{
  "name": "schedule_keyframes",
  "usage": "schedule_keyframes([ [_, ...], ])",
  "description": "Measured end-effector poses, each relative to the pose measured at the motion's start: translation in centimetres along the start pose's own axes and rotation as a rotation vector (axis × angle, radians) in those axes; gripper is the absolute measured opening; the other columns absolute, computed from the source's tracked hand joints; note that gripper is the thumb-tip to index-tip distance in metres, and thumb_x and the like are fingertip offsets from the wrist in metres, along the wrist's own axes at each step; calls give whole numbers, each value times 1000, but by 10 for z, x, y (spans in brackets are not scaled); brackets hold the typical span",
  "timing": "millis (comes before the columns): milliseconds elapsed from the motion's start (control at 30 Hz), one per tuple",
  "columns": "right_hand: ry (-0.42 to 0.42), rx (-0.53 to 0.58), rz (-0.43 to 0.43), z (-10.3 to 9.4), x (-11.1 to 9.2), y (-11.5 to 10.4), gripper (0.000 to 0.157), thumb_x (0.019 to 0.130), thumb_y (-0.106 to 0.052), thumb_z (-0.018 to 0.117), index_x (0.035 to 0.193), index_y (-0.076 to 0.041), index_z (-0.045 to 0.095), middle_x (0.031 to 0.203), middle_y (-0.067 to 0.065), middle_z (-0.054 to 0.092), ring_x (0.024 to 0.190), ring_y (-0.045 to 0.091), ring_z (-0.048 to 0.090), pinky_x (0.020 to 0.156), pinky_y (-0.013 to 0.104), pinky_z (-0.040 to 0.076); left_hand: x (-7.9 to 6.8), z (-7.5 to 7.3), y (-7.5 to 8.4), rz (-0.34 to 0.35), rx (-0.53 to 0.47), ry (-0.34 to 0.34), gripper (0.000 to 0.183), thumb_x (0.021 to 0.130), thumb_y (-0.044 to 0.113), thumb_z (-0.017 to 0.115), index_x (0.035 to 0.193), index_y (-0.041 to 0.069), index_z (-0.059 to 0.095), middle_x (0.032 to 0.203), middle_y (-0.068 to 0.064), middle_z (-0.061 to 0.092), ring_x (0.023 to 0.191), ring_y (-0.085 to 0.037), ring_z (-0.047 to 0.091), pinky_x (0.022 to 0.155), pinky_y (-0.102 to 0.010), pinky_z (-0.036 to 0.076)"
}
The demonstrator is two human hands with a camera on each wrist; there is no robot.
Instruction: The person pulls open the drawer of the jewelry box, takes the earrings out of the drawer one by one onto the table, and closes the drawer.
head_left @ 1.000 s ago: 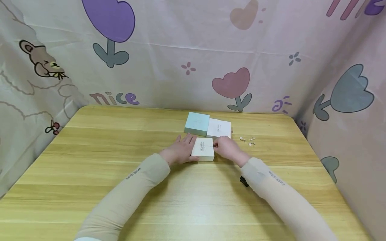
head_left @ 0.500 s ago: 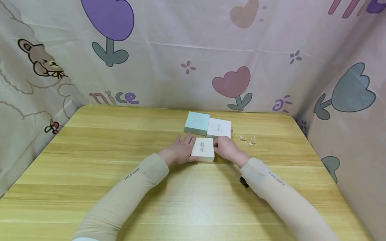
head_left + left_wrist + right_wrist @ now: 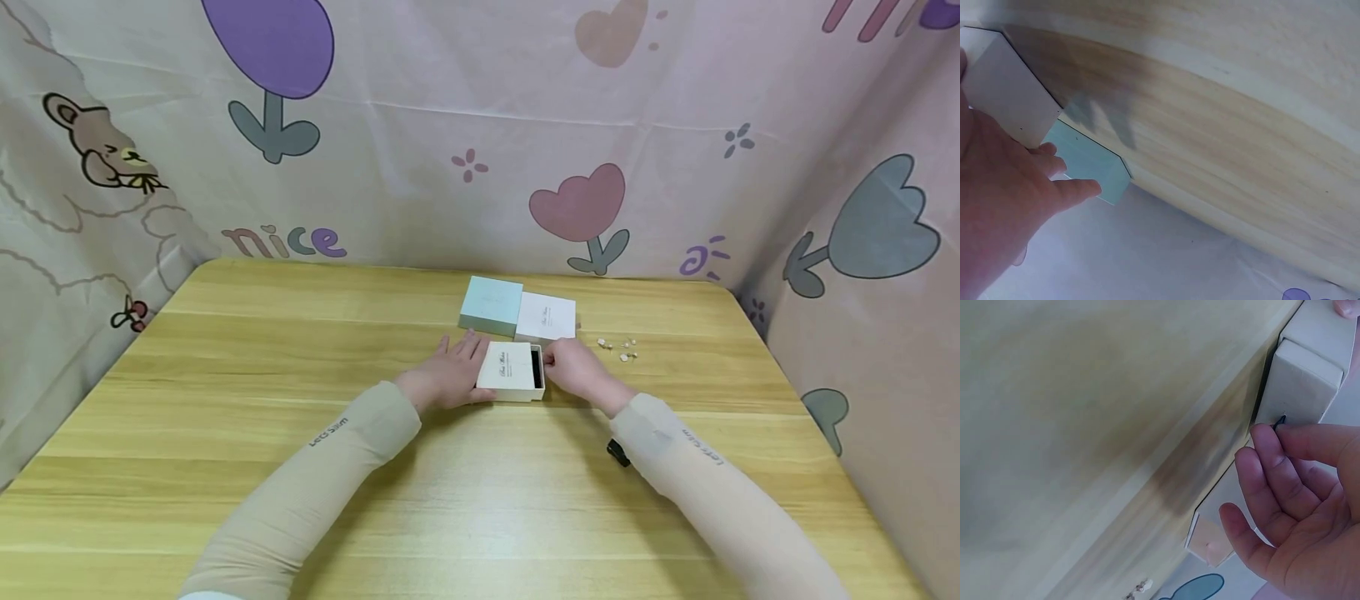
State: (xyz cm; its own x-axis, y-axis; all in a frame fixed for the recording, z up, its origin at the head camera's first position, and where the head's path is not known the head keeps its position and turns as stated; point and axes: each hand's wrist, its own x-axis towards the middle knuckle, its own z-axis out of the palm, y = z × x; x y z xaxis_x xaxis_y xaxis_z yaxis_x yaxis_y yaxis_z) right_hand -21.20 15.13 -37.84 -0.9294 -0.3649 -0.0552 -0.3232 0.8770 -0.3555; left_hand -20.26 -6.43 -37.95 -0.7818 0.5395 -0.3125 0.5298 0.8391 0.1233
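A flat cream drawer box (image 3: 507,367) with dark lettering lies on the table, its drawer (image 3: 1300,375) slid partway out on the right. A strip of black interior shows between sleeve and drawer front. My left hand (image 3: 450,375) rests against the box's left end, fingers stretched out and thumb along the near side. At the other end, thumb and forefinger of my right hand (image 3: 573,369) pinch a small dark ribbon pull (image 3: 1281,421) on the drawer front. The other right fingers are loosely bent beside it.
Behind the cream box sit a mint box (image 3: 491,302) and a white box (image 3: 546,315) side by side. Several small white trinkets (image 3: 626,357) lie to the right. A printed cloth (image 3: 397,192) hangs along the table's back edge.
The drawer, flush with its sleeve before, has slid out to the right. My right hand has moved right with the pull; the left hand has stayed in place.
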Motion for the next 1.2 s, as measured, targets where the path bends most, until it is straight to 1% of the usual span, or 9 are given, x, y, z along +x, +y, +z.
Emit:
schedule_keyframes([
  [167, 2, -18, 8, -3, -3, 5, 39, 80, 2, 51, 52, -16, 32, 51, -5, 27, 51, 11, 30, 51, 22, 26, 0, -1, 1, 1, 9, -5, 91, 92, 59, 38, 149, 0, -1, 158, -17, 1, 146, -29, -1, 116, -53, 7],
  [267, 2, -24, 8, -4, -5, 7, 41, 80, 2, 51, 52, -16, 27, 51, -5, 22, 51, 10, 26, 51, 22, 23, 0, -2, 2, -5, 12, -9, 92, 92, 59, 39, 149, 0, -1, 158, -17, 1, 146, -29, 0, 116, -53, 6],
  [567, 4, -41, 10, -8, -10, 14, 41, 80, 2, 51, 52, -17, 28, 51, -6, 22, 50, 9, 26, 49, 22, 22, -1, -4, 3, 0, 4, -5, 90, 93, 58, 40, 149, -1, 2, 157, -18, 4, 146, -30, 1, 116, -54, 6],
  [667, 1, -54, 10, -9, -11, 15, 40, 80, 1, 51, 52, -17, 28, 51, -6, 23, 50, 9, 27, 49, 22, 22, -1, -4, 2, 0, 2, -9, 90, 93, 58, 39, 149, 0, 1, 157, -18, 3, 146, -30, 1, 116, -53, 6],
  [833, -7, -55, 7, -10, -10, 16, 41, 80, 2, 50, 53, -17, 26, 52, -6, 21, 51, 9, 25, 50, 22, 22, -1, -4, 2, 13, -5, 0, 90, 93, 57, 40, 149, -2, 2, 157, -19, 6, 146, -31, 4, 116, -54, 8],
  [1100, -14, -13, 11, -9, -11, 18, 41, 80, 4, 50, 54, -16, 26, 52, -5, 21, 50, 9, 24, 51, 22, 22, -2, -4, 2, 19, -10, -3, 90, 93, 57, 41, 149, -2, 3, 157, -19, 8, 146, -30, 6, 116, -55, 7],
  [1200, -15, -12, 17, -10, -11, 17, 41, 81, 3, 51, 53, -16, 28, 51, -5, 22, 50, 9, 26, 51, 22, 24, -2, -4, 2, 21, -18, 2, 90, 93, 57, 42, 149, -2, 3, 157, -19, 8, 146, -30, 7, 116, -55, 7],
])
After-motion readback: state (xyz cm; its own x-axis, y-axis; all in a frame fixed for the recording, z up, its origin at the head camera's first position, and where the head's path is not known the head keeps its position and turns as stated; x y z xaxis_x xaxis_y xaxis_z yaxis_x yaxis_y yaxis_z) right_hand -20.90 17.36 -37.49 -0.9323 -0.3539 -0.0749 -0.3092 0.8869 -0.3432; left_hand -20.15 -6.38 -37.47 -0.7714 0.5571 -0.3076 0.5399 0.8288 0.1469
